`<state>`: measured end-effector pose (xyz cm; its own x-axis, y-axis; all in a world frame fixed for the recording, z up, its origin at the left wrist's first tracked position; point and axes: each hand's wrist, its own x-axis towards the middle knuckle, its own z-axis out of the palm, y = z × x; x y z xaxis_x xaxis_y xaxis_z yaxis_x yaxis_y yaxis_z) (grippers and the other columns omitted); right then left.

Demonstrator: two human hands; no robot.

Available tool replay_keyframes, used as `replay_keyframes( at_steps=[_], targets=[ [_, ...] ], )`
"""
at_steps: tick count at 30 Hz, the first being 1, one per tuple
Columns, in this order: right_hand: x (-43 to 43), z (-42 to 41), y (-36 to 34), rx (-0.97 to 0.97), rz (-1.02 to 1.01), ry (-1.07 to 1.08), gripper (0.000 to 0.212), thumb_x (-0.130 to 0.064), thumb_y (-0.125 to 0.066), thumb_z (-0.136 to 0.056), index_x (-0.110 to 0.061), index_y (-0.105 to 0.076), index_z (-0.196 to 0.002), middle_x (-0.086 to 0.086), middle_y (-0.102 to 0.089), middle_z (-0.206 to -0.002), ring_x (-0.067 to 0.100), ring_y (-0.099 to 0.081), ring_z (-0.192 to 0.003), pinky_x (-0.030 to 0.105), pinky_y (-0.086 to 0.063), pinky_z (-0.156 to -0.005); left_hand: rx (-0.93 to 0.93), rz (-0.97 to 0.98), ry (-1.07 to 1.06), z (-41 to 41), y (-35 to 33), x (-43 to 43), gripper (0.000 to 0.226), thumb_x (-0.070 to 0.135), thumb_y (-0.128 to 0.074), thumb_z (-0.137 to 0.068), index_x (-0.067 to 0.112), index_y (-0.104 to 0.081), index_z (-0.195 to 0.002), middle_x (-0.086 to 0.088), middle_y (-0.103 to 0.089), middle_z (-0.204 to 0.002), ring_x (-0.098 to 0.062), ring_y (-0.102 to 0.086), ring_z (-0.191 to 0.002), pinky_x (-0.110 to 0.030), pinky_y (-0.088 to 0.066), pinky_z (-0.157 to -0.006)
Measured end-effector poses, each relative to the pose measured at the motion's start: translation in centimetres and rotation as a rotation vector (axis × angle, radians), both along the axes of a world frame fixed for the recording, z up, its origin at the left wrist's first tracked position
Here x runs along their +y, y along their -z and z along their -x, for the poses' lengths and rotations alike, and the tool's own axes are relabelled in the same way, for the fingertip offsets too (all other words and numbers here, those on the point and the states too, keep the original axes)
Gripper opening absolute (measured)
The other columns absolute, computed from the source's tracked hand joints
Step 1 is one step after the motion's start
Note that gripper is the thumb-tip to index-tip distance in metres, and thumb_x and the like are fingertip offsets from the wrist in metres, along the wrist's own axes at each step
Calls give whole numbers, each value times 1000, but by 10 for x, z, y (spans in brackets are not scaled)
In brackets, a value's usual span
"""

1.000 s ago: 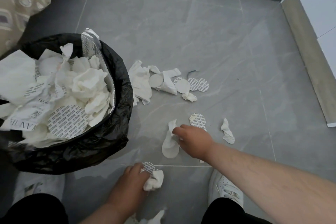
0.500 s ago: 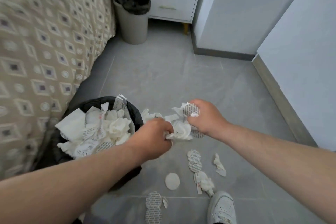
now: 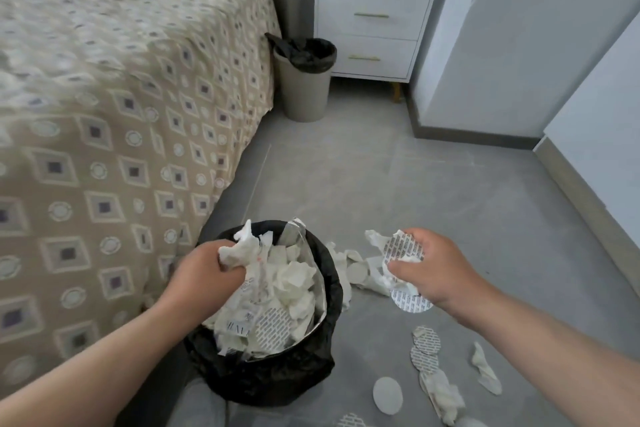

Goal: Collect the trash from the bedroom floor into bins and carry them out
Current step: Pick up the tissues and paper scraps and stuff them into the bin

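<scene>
A black-bagged bin (image 3: 322, 274) stands on the floor beside the bed, heaped with white tissues and printed round seals. My left hand (image 3: 204, 276) hovers over its left rim, closed on a crumpled wad of tissue (image 3: 242, 250). My right hand (image 3: 433, 270) is to the right of the bin, above the floor, gripping crumpled tissue and printed round seals (image 3: 403, 250). More scraps lie on the floor: a pile (image 3: 360, 270) just behind the bin's right side, and discs and tissue bits (image 3: 426, 354) at the lower right.
A bed with a patterned cover (image 3: 114, 135) fills the left. A second beige bin with a black liner (image 3: 304, 80) stands at the bed's far corner, next to a white nightstand (image 3: 374, 28). White walls and a cabinet (image 3: 595, 163) close the right side.
Both hands lifted from the floor with trash. The left hand moved over the bin while the right drew apart to the right. My view tilted up, showing bed and nightstand.
</scene>
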<state>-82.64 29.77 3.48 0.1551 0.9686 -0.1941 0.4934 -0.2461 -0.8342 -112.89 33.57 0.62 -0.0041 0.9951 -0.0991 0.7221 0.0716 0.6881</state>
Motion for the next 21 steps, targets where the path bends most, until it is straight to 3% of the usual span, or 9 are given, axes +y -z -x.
replay_keyframes(
  at_steps=[2, 3, 5, 6, 8, 13, 16, 19, 21],
  targets=[
    [4, 6, 1, 25, 3, -3, 27, -4, -70, -79, -28, -61, -85, -2, -71, -83, 9, -64, -66, 15, -48, -55, 23, 30, 30, -3, 12, 0, 6, 15, -64, -80, 19, -60, -82, 6, -58, -67, -5, -50, -56, -21, -37, -54],
    [6, 10, 1, 35, 5, -6, 26, -3, -70, -80, -28, -61, -85, -3, -70, -82, 7, -64, -65, 13, -48, -55, 40, 50, 55, -6, 19, 0, 25, 21, -66, -82, 21, -59, -106, 4, -64, -94, -3, -58, -80, -18, -43, -68],
    [9, 17, 1, 52, 15, -22, 26, -3, -70, -80, -26, -62, -86, -7, -70, -79, -2, -63, -59, 11, -48, -53, 89, 96, 125, -8, 32, -1, 67, 37, -63, -86, 24, -32, -143, 1, -31, -151, -11, -31, -137, -26, -31, -105],
    [10, 20, 3, 63, 25, -31, 26, -2, -70, -81, -26, -61, -86, -9, -68, -78, -5, -63, -57, 9, -48, -52, 115, 91, 144, -8, 34, -4, 76, 44, -60, -86, 28, -20, -149, 6, -10, -158, -11, -12, -145, -30, -22, -112],
    [10, 28, 5, 67, 55, -54, 27, -5, -71, -81, -28, -59, -90, -13, -67, -83, -10, -63, -63, 5, -47, -56, 148, 0, 174, -3, 38, -10, 79, 58, -50, -86, 33, -12, -151, 12, 3, -159, -8, -2, -146, -30, -14, -115],
    [19, 58, 10, -13, 77, -128, 49, -17, -71, -84, -30, -48, -125, -21, -53, -108, -4, -54, -103, 3, -39, -76, 250, -128, 102, 23, 60, -15, 87, 67, -14, -76, 22, -22, -150, -3, -14, -159, -18, -8, -147, -34, -7, -117],
    [28, 94, 16, -22, 108, -231, 55, -17, -69, -85, -26, -44, -133, -18, -49, -109, -3, -54, -89, 2, -42, -61, 214, -67, 77, 37, 78, -17, 89, 68, -11, -77, 17, -23, -149, -7, -17, -159, -19, -9, -147, -34, -8, -118],
    [39, 131, 33, -41, 159, -369, 60, -21, -71, -82, -27, -41, -133, -8, -57, -110, 4, -59, -77, 22, -54, -61, 173, -35, 105, 42, 89, -21, 90, 67, -10, -77, 14, -24, -149, -7, -19, -158, -17, -9, -147, -32, -7, -119],
    [46, 146, 43, -103, 197, -399, 65, -32, -70, -84, -29, -35, -139, -3, -53, -126, 3, -57, -77, 17, -49, -61, 177, -27, 97, 42, 90, -23, 92, 67, -8, -76, 12, -23, -149, -7, -16, -158, -17, -7, -147, -29, -3, -118]
  ],
)
